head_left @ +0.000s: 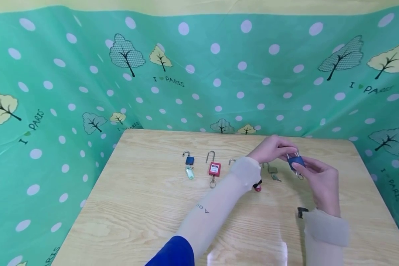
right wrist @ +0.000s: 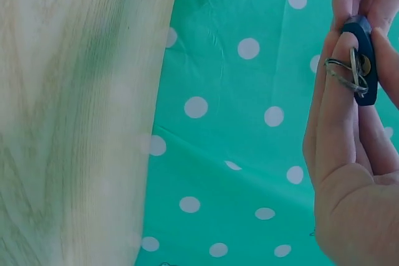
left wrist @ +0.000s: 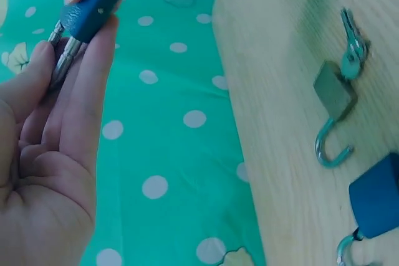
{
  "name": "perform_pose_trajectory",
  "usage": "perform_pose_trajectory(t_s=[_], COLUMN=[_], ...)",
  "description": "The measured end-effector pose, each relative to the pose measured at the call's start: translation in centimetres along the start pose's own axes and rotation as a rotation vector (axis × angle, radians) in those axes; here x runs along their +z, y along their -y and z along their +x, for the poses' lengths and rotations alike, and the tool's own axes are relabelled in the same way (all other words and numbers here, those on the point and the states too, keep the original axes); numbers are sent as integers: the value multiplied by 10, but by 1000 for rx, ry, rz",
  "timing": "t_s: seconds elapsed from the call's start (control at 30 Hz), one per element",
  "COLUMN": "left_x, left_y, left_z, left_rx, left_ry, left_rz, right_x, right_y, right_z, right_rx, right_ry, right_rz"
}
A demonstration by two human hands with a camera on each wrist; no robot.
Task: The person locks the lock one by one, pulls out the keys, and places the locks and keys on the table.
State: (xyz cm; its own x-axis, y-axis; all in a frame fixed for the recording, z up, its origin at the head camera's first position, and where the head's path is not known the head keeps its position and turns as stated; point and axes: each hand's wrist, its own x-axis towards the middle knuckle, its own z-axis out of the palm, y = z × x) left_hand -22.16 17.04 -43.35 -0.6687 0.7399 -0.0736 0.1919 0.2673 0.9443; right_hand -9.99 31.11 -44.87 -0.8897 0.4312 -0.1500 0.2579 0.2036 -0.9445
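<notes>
Alt: Person holds blue padlock (head_left: 296,163) in both hands, up over R side of wood-grain table (head_left: 119,221).
L hand (head_left: 272,149) pinches the lock's metal shackle (left wrist: 67,58) btwn thumb & fingers; R hand (head_left: 320,179) grips the blue body, thumb on one face, fingers opp., w/ key ring (right wrist: 341,80) at its base. On tabletop, to L: small blue padlock (head_left: 190,160), red padlock (head_left: 214,169), dull metal padlock (head_left: 272,170) w/ keys (left wrist: 353,54), the last nearest the hands.

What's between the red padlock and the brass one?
Head view: a shackle and red item show between the red padlock and brass padlock; the left arm hides much there. Left wrist view: a blue padlock beside the brass one.
</notes>
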Motion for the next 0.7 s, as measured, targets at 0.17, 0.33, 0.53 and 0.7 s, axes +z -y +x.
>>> perform_pose_trajectory(t_s=[0.17,0.33,0.53,0.7], left_x=[-8,-16,-14,-7], left_y=[-3,-8,-16,-16], left_z=[-1,-1,1,1], left_rx=[7,1,-24,-22], left_ry=[70,117,115,120], left_rz=[43,97,201,211], right_x=[2,9,15,12], right_y=[3,6,9,9], right_z=[-2,-4,-5,-5], right_rx=[-5,-40,-63,-34], right_ry=[5,4,-55,-74], right_rz=[-51,-38,-1,66])
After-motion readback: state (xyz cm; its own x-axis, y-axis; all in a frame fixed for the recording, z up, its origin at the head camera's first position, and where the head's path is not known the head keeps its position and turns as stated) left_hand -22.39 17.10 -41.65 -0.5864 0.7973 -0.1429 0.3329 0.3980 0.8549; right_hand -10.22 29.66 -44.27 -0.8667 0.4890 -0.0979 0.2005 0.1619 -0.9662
